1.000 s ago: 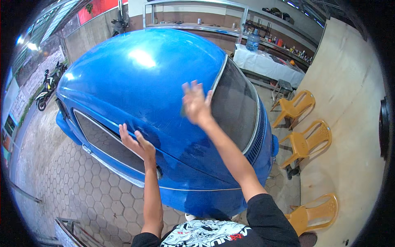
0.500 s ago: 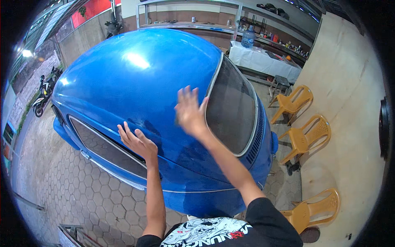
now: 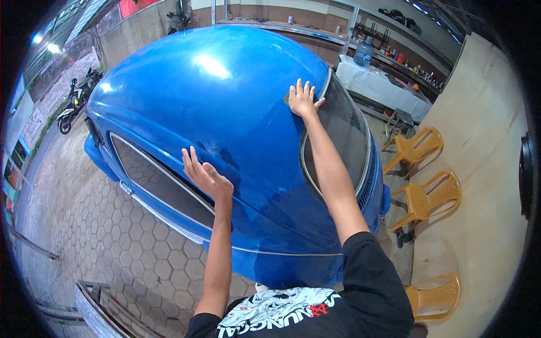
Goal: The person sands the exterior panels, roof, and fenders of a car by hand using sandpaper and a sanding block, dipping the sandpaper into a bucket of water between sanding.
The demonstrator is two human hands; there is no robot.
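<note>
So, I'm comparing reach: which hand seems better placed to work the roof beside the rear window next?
Right, probably: the right hand is spread over the blue roof beside the rear window, while the left hand is farther away, nearer the side window.

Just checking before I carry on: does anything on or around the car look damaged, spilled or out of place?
Nothing stands out: the blue car shows no obvious dent, and the yellow chairs stand upright. Fine scratches would be too small to tell.

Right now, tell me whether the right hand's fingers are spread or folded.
Spread: the right hand has its fingers fanned apart over the blue car, with gaps showing between them.
</note>
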